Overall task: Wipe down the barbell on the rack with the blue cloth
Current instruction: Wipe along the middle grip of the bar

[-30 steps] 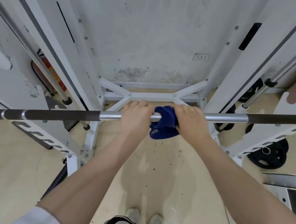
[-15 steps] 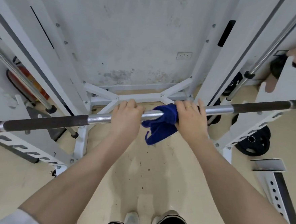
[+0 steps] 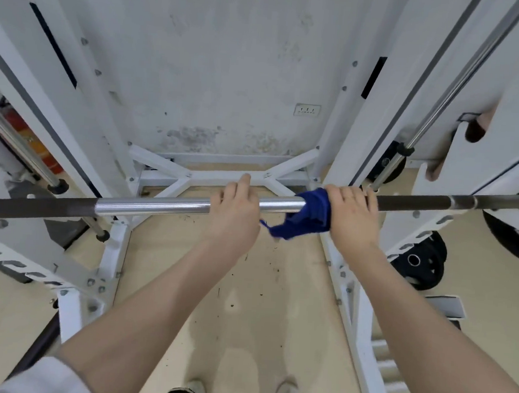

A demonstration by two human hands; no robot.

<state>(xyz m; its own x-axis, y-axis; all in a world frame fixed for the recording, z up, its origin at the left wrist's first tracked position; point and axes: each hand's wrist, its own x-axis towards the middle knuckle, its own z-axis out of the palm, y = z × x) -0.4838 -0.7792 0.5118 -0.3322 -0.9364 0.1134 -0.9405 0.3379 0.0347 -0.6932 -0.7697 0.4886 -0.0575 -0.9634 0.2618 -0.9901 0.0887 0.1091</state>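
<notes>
1. Two white steel uprights of the rack (image 3: 377, 118) cradle the long steel barbell (image 3: 165, 205), chrome at its centre and dark at the ends, so I can work it at chest height.
2. My left hand (image 3: 235, 213) rests over the chrome, fingers draped with the forefinger lifted, probably to steady the bar.
3. My right hand (image 3: 352, 216) curls around the crumpled blue cloth (image 3: 306, 215), wrapped on the bar for wiping.
</notes>
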